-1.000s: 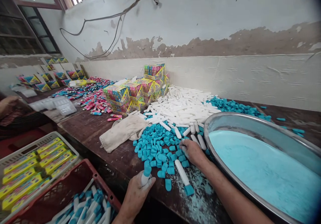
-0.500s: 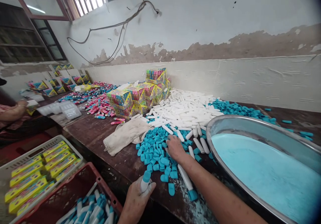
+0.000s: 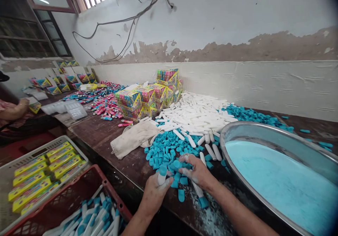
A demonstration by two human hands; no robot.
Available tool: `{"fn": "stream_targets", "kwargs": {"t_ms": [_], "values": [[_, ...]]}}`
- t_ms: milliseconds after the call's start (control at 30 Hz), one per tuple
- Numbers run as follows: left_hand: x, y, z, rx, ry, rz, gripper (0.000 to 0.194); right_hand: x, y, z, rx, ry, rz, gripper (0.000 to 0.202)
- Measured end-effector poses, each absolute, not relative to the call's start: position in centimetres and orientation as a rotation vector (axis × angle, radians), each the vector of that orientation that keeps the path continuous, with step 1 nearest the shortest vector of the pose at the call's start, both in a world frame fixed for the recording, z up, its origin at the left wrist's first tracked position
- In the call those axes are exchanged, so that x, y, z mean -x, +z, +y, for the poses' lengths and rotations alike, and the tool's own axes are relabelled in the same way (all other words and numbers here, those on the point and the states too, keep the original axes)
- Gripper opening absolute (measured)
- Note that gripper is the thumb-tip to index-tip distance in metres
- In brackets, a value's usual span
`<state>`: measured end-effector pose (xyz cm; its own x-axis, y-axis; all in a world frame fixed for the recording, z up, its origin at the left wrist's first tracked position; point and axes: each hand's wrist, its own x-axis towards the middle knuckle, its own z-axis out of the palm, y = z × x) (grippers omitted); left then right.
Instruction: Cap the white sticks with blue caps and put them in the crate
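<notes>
Low over the table's front edge, my left hand (image 3: 154,191) is closed around a white plastic tube (image 3: 161,178) whose upper end is blue. Just to its right, my right hand (image 3: 196,169) pinches a blue plastic cap (image 3: 177,164) between thumb and fingers. Beneath and beyond both hands spreads a pile of loose blue caps (image 3: 165,146). A white tube with a blue end (image 3: 198,190) lies partly hidden under my right hand. Further back is a large heap of white tubes (image 3: 198,112).
To the right stands a metal basin (image 3: 237,165) of light-blue powder. A red crate (image 3: 105,183) of blue-ended tubes and a pale basket (image 3: 76,142) of yellow boxes are at left. A cloth (image 3: 132,137) and packed display boxes (image 3: 148,97) lie behind; a person's arm (image 3: 16,111) shows far left.
My right hand has drawn back from the cap pile toward my left hand, with a blue cap in its fingers. My left hand has risen slightly rightward with its tube.
</notes>
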<state>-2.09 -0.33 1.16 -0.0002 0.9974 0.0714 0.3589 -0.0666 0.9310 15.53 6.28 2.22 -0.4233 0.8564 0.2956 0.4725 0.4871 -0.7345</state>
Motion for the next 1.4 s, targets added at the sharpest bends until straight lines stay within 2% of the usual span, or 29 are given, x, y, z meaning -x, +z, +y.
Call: {"fn": "stream_targets", "kwargs": {"t_ms": [133, 267, 467, 567, 700, 1033, 1167, 1333, 1400], "values": [[0.9, 1.3, 0.5, -1.556, 1.092, 1.432, 0.031, -15.3, 2.1, 3.1, 1.243, 0.741, -2.091, 0.018], [0.6, 1.7, 0.3, -1.682, 0.962, 1.370, 0.026, -16.1, 2.6, 1.7, 1.204, 0.779, -2.166, 0.030], [0.1, 2.3, 0.0, -1.723, 0.845, 1.293, 0.024, -16.8, 3.3, 1.5, 1.290, 0.841, -2.187, 0.012], [0.1, 2.4, -0.2, -1.743, 0.812, 1.305, 0.024, -17.4, 3.2, 1.5, 1.338, 1.073, -1.900, 0.002], [0.2, 2.2, -0.5, -1.830, 0.605, 1.392, 0.022, -18.4, 3.8, 0.9, 1.217, 1.418, -1.500, 0.016], [-0.8, 2.5, -1.3, -2.208, 0.158, 1.566, 0.021, -18.5, 5.7, -0.4, 1.301, 1.593, -1.609, 0.008], [-1.1, 2.1, -1.2, -2.243, 0.142, 1.519, 0.020, -18.0, 5.3, -0.7, 1.298, 1.626, -1.622, 0.005], [-1.0, 1.5, -2.2, -2.098, 0.270, 1.505, 0.029, -16.4, 4.1, -1.2, 1.264, 1.539, -1.664, 0.002], [0.9, 1.5, -3.0, -2.022, 0.310, 1.527, 0.030, -16.7, 3.9, -1.0, 1.235, 1.593, -1.680, 0.010]]}}
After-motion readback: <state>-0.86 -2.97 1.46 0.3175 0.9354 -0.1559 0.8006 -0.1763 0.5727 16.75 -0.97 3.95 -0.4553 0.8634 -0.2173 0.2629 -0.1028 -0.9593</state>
